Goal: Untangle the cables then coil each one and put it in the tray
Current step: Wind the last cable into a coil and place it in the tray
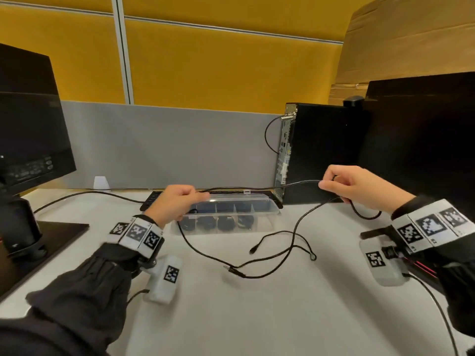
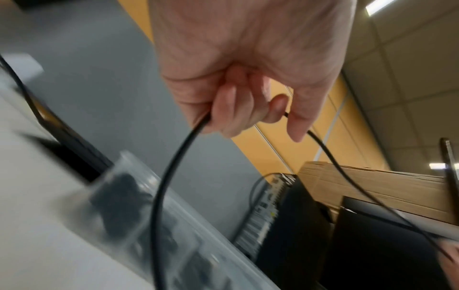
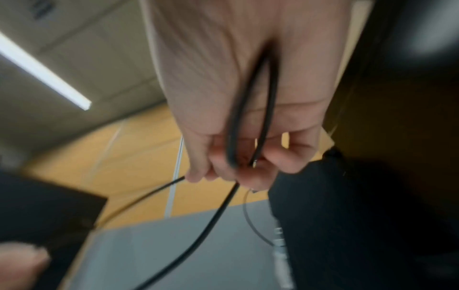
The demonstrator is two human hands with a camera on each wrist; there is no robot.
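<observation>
Both hands are raised above the white table [image 1: 257,317] with a thin black cable [image 1: 257,187] stretched between them. The left hand [image 1: 174,205] has its fingers curled round the cable, thumb and forefinger pinching it, as the left wrist view confirms. The right hand [image 1: 359,187] grips the same cable together with a short doubled-back loop of it; the right wrist view shows two strands running through the palm.

From each hand the cable drops to the table, where the slack lies in crossed loops [image 1: 282,253], with a small plug end [image 1: 253,250] lying loose. The clear plastic compartmented tray [image 1: 267,214] sits just behind the left hand, its front compartments already holding dark coiled cables [image 1: 226,223].

Judgement: untangling is in progress; coiling of this cable has not begun. To do it well, keep light tension on the taut span, identify which strand passes over at the crossing, and feed the free plug end back through rather than pulling, which would likely tighten the knot.
</observation>
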